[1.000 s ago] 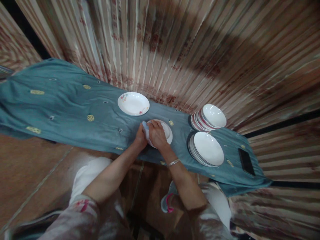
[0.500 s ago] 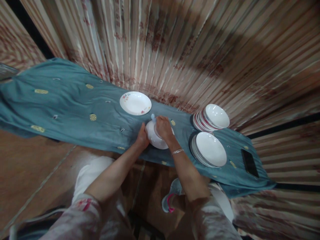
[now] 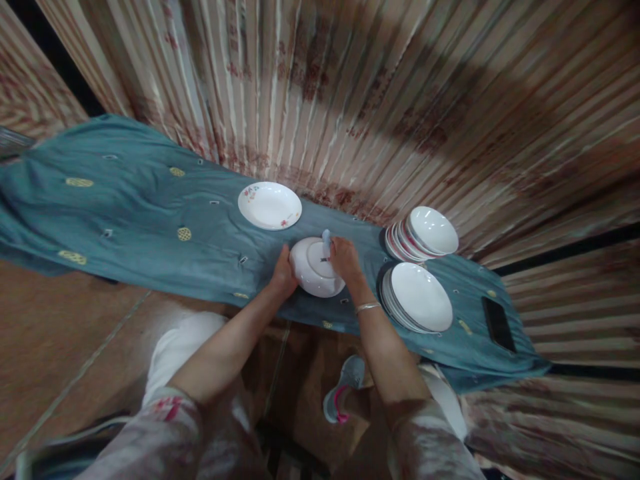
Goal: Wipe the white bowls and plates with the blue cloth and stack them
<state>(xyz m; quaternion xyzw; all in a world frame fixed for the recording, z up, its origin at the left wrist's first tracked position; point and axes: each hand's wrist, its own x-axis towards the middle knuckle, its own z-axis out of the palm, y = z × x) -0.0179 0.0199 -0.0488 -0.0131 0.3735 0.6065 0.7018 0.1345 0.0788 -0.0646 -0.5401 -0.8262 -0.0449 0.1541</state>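
Pleated curtains (image 3: 280,100) were hung behind a long teal tablecloth (image 3: 150,220) printed with yellow pineapples. Near its front edge, just below a flowered plate (image 3: 270,207), a white dish (image 3: 311,272) was held base upward, its left side clasped by the left hand (image 3: 285,272). A pale-blue cloth (image 3: 327,237) was clamped in the bunched right hand (image 3: 345,259) at the base. Stacked bowls (image 3: 431,231) and stacked plates (image 3: 423,297) were set to the right, with a black phone (image 3: 499,325) beyond.

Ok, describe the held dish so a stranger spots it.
On the long teal tablecloth, look roughly halfway along the near edge. The left hand holds a white dish there; unlike the flowered plate, bowl stack and plate stack, it shows its underside, with a dark mark.
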